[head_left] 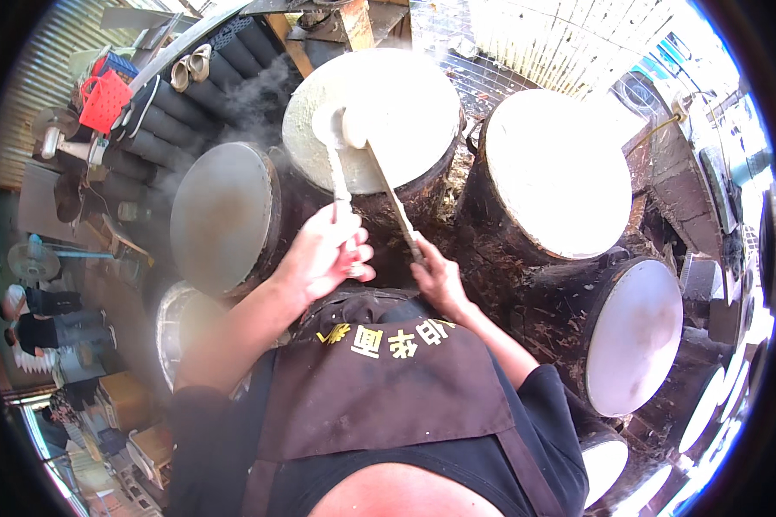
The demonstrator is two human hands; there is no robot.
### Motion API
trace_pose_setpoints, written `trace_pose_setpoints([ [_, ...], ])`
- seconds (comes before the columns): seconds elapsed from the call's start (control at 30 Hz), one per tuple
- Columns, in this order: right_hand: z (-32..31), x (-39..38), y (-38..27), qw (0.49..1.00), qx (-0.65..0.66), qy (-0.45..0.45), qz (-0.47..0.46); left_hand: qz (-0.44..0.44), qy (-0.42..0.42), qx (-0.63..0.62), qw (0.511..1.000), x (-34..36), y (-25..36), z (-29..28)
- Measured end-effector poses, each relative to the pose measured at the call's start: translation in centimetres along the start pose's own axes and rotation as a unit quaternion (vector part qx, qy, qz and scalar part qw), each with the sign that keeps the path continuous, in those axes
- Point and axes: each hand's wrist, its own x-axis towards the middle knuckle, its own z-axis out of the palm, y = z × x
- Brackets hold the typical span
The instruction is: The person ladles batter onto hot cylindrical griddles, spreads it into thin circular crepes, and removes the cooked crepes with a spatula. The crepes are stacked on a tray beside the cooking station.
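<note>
The left hand [328, 250] pinches a white-coated, round-headed utensil [337, 172] near the thumb, its other fingers loosely curled; the right hand [440, 280] has its fingers wrapped around a wooden-handled utensil [394, 198]. Both pale heads are close together at the big dark round vat [435, 177] of whitish contents, between two pale-topped barrels [220, 215]

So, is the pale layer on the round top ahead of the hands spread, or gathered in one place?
Spread: the pale layer reaches across most of the round top, close to its edge; glare hides finer detail.
</note>
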Motion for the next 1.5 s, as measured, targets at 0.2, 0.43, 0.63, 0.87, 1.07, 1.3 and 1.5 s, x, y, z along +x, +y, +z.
trace_pose_setpoints([
  [0.2,-2.9,0.1,-1.9,0.995,-0.031,-0.037,-0.091,-0.089,-0.193,-0.380,0.900,-0.7,1.3,-2.6],
  [0.43,-4.6,1.0,-0.6,0.976,-0.202,0.015,-0.078,0.114,-0.184,-0.347,0.913,-10.3,0.7,-5.4],
  [0.63,-1.5,1.5,-2.2,0.982,-0.071,-0.093,-0.150,0.217,-0.017,-0.172,0.961,-11.7,1.7,-9.9],
  [0.87,2.6,4.2,-7.6,0.969,-0.131,-0.127,-0.164,0.263,0.245,0.132,0.924,-6.4,0.9,-18.8],
  [1.07,13.4,7.1,-10.4,0.940,-0.264,-0.142,-0.165,0.331,0.417,0.473,0.702,-1.5,-1.0,-28.3],
  [1.3,20.7,6.5,-8.8,0.941,-0.299,-0.119,-0.107,0.210,0.523,0.638,0.525,-8.1,6.1,-31.7],
  [1.5,23.1,4.5,-9.1,0.974,-0.149,-0.089,-0.146,0.417,0.452,0.232,0.753,-16.3,5.3,-36.8],
])
